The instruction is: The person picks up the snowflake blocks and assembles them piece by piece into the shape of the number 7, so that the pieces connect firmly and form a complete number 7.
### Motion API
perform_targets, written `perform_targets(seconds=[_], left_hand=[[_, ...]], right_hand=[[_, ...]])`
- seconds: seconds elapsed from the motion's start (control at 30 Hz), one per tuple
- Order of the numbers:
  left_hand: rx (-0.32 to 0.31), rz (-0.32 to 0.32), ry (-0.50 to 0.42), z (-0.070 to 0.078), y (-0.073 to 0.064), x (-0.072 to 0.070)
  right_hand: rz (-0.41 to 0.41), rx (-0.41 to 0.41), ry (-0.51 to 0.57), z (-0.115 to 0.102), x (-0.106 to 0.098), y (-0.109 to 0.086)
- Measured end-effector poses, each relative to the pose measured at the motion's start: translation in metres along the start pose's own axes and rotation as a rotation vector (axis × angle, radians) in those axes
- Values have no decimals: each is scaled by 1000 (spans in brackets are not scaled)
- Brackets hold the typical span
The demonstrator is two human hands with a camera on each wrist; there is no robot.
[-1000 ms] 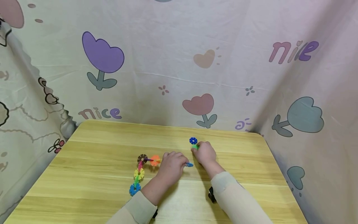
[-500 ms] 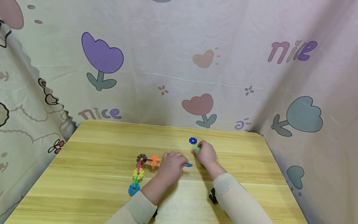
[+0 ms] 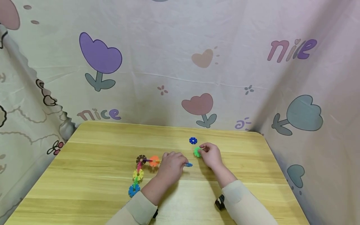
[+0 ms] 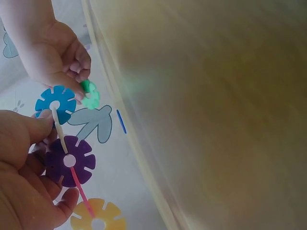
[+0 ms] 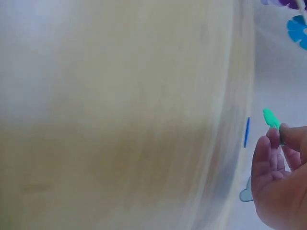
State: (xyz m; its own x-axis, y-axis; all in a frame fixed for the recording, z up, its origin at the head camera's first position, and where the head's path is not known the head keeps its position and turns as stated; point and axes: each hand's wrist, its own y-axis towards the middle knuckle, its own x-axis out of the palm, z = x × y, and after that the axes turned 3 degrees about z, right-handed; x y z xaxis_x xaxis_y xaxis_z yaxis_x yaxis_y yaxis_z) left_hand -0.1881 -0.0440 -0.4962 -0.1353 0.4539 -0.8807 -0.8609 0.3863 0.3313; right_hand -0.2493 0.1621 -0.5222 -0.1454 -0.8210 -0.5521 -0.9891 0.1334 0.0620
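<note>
My left hand [image 3: 171,167] grips one end of a chain of notched, snowflake-style building discs. In the left wrist view, its thumb and fingers hold the chain near a blue disc [image 4: 56,93], a white disc [image 4: 60,130] seen edge-on and a purple disc [image 4: 82,163]. A pink disc [image 4: 81,190] and a yellow-orange disc [image 4: 114,215] follow. Beyond the hand, the chain runs through an orange disc [image 3: 153,161] and a brown disc [image 3: 139,158], then bends toward me. To the right, my right hand [image 3: 212,156] pinches a separate green disc [image 3: 196,152] between thumb and fingertips.
A loose dark blue disc [image 3: 193,140] lies on the wooden table [image 3: 247,162], just beyond the green one. The chain's near leg holds a yellow disc [image 3: 135,175] and ends in a blue disc [image 3: 131,191]. Behind the table hangs a printed curtain [image 3: 157,56].
My right hand has drawn back slightly toward me and to the right, away from the dark blue disc. The green disc has turned to show its face. My left hand stays nearly still.
</note>
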Motion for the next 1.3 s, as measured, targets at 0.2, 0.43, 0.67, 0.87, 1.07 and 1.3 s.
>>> perform_targets(seconds=[0.2, 0.43, 0.67, 0.87, 1.07, 1.3], left_hand=[[-9, 7, -12, 0, 0, 0], [-42, -1, -34, 1, 0, 0], [-52, 12, -46, 0, 1, 1], [-53, 18, -43, 0, 1, 1], [-56, 21, -48, 1, 1, 0], [-56, 19, -53, 3, 0, -2]], right_hand=[[-12, 5, 164, -5, -9, -13], [-54, 22, 311, -12, -17, -30], [-97, 31, 357, -10, -25, -46], [-170, 54, 350, -6, -30, -52], [-198, 55, 342, -4, -30, -55], [-186, 52, 364, -6, -28, -59]])
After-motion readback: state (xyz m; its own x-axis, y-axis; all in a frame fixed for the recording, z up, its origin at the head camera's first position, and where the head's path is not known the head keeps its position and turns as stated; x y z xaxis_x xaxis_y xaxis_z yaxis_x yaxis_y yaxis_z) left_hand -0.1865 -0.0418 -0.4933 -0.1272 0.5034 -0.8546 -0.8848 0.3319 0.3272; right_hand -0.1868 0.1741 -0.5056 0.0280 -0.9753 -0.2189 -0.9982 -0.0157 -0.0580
